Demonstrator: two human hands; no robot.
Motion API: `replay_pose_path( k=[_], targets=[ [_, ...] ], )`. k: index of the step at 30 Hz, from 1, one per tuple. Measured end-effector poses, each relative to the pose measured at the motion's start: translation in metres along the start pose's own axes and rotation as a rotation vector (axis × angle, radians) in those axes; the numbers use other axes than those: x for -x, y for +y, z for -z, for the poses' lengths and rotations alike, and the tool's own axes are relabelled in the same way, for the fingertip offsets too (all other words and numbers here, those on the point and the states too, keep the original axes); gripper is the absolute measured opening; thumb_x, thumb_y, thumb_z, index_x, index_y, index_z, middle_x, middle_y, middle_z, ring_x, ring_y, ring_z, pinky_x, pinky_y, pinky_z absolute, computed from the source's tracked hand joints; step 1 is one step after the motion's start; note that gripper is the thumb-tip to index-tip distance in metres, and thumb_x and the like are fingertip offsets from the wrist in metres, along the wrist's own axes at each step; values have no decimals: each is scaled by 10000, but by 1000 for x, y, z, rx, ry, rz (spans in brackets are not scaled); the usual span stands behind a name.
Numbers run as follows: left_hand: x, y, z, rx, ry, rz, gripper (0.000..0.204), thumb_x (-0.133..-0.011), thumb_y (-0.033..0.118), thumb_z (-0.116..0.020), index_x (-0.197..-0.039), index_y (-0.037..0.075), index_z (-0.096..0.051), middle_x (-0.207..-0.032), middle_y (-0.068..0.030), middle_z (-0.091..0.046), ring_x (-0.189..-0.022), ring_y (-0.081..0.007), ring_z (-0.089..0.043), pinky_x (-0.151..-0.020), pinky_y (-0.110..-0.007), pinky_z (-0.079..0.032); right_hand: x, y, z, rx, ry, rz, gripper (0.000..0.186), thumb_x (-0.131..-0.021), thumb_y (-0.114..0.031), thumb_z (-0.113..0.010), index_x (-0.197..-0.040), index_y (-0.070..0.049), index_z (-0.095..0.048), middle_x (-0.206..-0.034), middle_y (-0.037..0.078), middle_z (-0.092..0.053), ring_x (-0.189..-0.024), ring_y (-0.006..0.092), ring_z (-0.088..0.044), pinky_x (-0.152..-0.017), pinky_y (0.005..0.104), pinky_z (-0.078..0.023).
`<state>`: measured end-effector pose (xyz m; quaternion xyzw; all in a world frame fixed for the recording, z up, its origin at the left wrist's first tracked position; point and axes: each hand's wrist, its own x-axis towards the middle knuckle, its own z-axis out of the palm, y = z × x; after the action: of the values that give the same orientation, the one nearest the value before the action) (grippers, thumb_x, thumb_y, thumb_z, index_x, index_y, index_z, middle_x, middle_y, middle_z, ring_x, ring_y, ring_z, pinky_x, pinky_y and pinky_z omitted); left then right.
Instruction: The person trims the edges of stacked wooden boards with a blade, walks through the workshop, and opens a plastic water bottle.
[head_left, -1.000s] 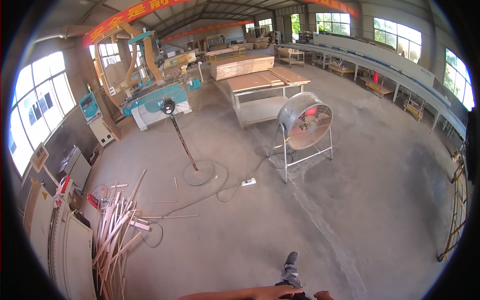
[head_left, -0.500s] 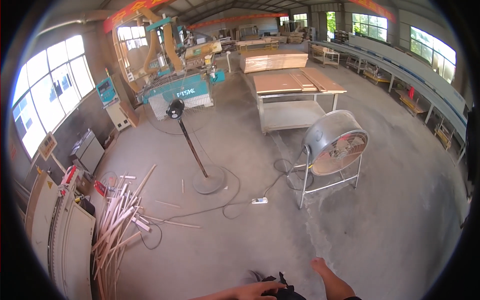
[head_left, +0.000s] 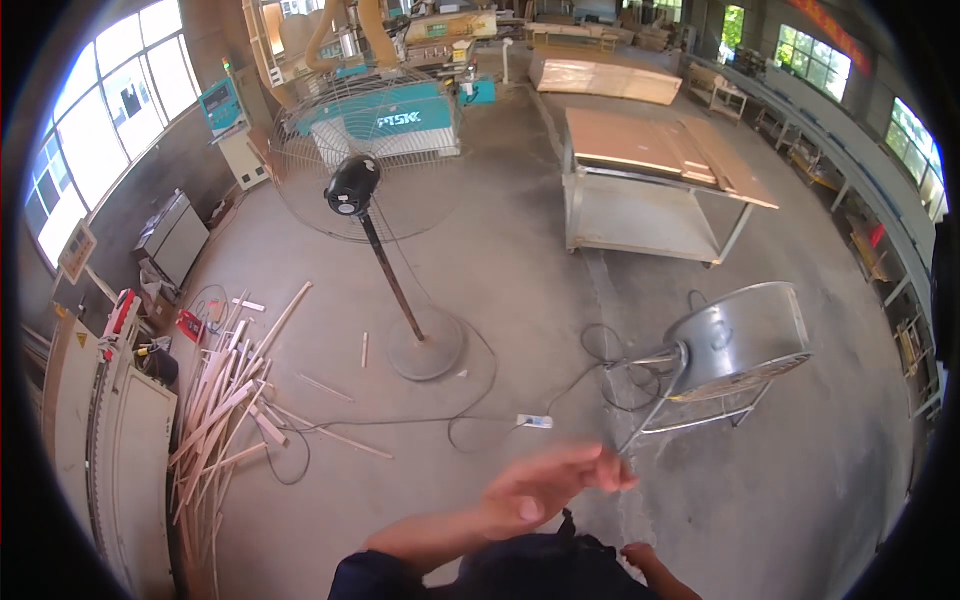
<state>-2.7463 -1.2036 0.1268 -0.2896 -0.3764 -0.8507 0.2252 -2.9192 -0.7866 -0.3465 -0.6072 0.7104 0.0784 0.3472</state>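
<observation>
My left hand (head_left: 555, 485) is raised in front of my body, its arm coming from a dark sleeve at the lower edge. Its fingers reach loosely to the right, somewhat blurred, and hold nothing. My right hand (head_left: 640, 555) hangs low beside my dark clothing; its fingers are mostly hidden. Beyond the left hand, a white power strip (head_left: 535, 422) lies on the concrete floor, apart from it. To the right, a silver drum fan (head_left: 735, 335) stands on a metal frame. A black pedestal fan (head_left: 355, 185) with a wire cage rises farther ahead on a round base.
Black cables (head_left: 400, 421) cross the floor between the fans. A heap of wooden strips (head_left: 225, 420) lies left, beside a beige machine (head_left: 130, 470). Ahead stand a wheeled table (head_left: 640, 225) with brown boards and a teal machine (head_left: 385, 115). A long bench (head_left: 800, 130) lines the right.
My left hand has risen from the lower edge and extended rightward. My right arm sits lower in view. The view has moved closer to the fans and tilted down.
</observation>
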Motion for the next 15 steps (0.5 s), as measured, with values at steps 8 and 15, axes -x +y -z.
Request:
replay_pose_path(
  k=[8,15],
  targets=[
    [-176,74,3,541,209,-191,523,-892,370,-535,-1359,170,-410,-1126,-197,-454,-1035,-361,-488,-954,-458,-404,-171,44,139,-848,596,-359,209,-781,-241,-583,-687,-57,-617,-702,116,-632,-706,334,-614,-616,422,-494],
    [-336,14,140,552,43,-659,440,-906,340,-531,-1322,233,-439,-1088,-211,-438,-949,-379,-528,-887,-431,-478,-299,141,315,-698,380,-252,304,-821,-315,-541,-751,-30,-616,-784,157,-646,-760,353,-615,-648,459,-481]
  ],
)
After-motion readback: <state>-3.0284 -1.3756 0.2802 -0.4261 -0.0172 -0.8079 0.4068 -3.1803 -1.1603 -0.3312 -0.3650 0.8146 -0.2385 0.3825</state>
